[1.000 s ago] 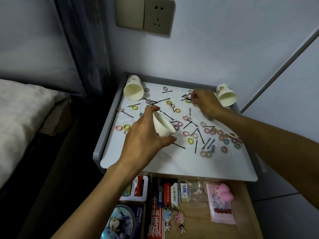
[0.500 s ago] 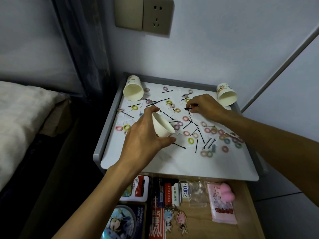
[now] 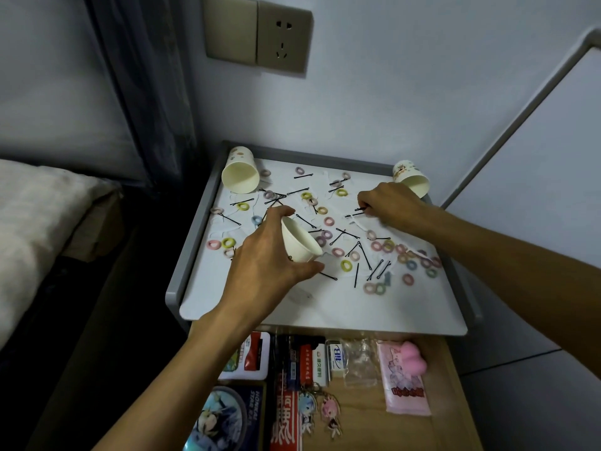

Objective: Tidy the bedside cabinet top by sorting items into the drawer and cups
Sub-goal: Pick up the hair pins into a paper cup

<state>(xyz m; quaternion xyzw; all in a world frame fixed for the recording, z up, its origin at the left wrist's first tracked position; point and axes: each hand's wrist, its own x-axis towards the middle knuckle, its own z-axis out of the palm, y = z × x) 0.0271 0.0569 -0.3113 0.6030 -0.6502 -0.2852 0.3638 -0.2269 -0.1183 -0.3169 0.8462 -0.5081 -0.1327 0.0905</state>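
Note:
The white cabinet top (image 3: 325, 307) is strewn with several black hairpins (image 3: 357, 276) and small coloured hair rings (image 3: 346, 265). My left hand (image 3: 266, 265) grips a white paper cup (image 3: 297, 240), tilted with its mouth facing up and left, over the middle of the top. My right hand (image 3: 390, 203) is at the back right, its fingers pinching black hairpins (image 3: 356, 211) against the surface. Two more paper cups lie on their sides: one at the back left corner (image 3: 240, 177), one at the back right corner (image 3: 411, 180), partly behind my right hand.
The drawer (image 3: 448, 402) below the top stands open, holding small boxes, key charms (image 3: 320, 411), a clear bag, a pink packet (image 3: 406, 388) and a round tin (image 3: 221, 418). A grey raised rim (image 3: 192, 245) edges the top. A bed (image 3: 35, 222) lies left; a wall socket (image 3: 283, 40) is above.
My right hand drew back from the far edge toward the middle right and closed its fingers on black hairpins. My left hand with the cup stayed in place.

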